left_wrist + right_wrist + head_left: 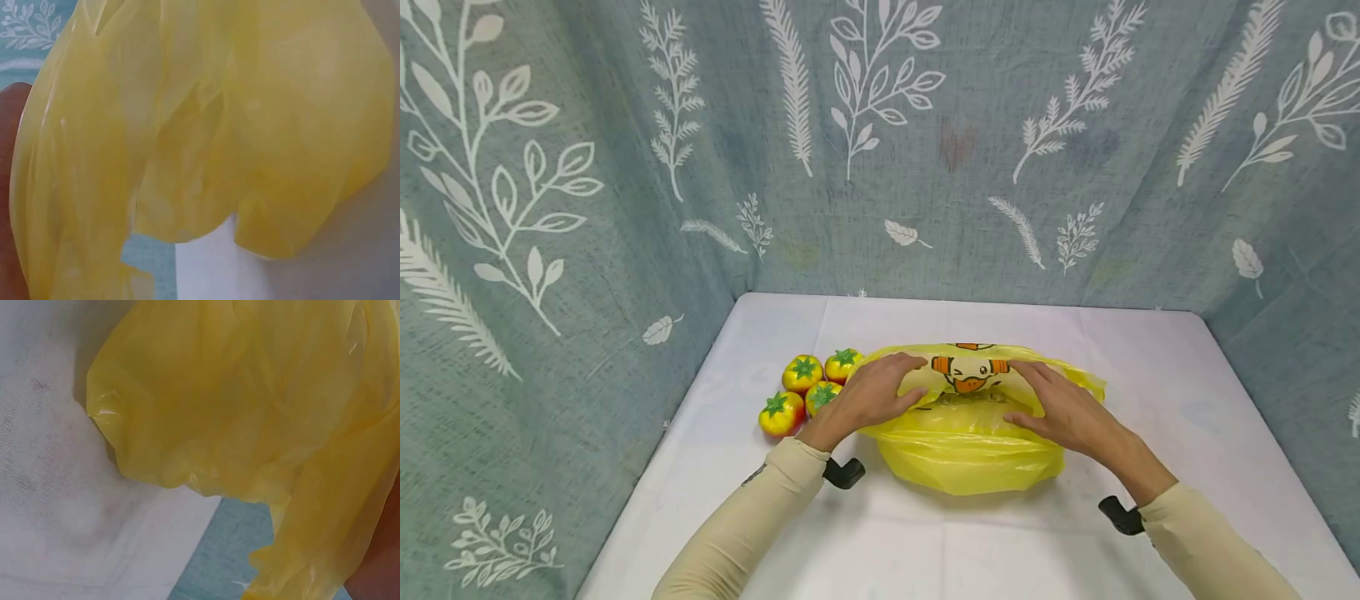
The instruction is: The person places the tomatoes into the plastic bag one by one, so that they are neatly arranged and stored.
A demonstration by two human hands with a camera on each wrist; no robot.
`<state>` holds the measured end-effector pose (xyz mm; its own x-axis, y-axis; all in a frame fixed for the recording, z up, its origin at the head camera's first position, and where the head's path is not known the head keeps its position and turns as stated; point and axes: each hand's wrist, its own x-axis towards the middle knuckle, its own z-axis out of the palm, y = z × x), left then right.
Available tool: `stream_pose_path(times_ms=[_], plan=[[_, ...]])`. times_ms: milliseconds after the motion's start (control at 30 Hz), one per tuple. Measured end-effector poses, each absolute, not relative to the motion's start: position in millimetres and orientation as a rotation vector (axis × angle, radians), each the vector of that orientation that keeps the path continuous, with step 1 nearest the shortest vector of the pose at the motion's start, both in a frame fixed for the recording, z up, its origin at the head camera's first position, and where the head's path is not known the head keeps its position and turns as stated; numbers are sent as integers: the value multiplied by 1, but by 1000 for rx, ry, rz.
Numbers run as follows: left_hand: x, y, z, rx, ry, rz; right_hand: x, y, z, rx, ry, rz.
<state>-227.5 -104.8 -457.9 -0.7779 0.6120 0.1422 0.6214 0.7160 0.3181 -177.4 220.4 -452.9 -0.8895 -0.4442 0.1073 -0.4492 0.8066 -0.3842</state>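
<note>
A yellow plastic bag (972,467) with a cartoon duck print stands on the table, its mouth spread wide toward the head camera. At the left side of that mouth is my left hand (874,392), fingers extended over the bag's edge and thumb pointing inward. My right hand (1063,408) mirrors it on the right side, fingers reaching along the far wall. In the left wrist view the crumpled bag (294,119) covers most of the hand. Thin yellow film of the bag (206,394) likewise fills the right wrist view, with a bit of hand at the edge.
Several round yellow-red fruits (782,415) with green leafy tops, like tomatoes, sit together left of the bag, close by the left forearm. White cloth covers the table (910,550). A grey-green curtain (955,208) with white leaf prints hangs behind and along both sides.
</note>
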Motion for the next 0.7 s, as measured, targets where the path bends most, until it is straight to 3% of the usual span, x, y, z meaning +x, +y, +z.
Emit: stream_pose_path(times_ms=[700], plan=[[-225, -115, -475, -1079, -3079, -458, -176, 230, -467, 745, -3103, 597]])
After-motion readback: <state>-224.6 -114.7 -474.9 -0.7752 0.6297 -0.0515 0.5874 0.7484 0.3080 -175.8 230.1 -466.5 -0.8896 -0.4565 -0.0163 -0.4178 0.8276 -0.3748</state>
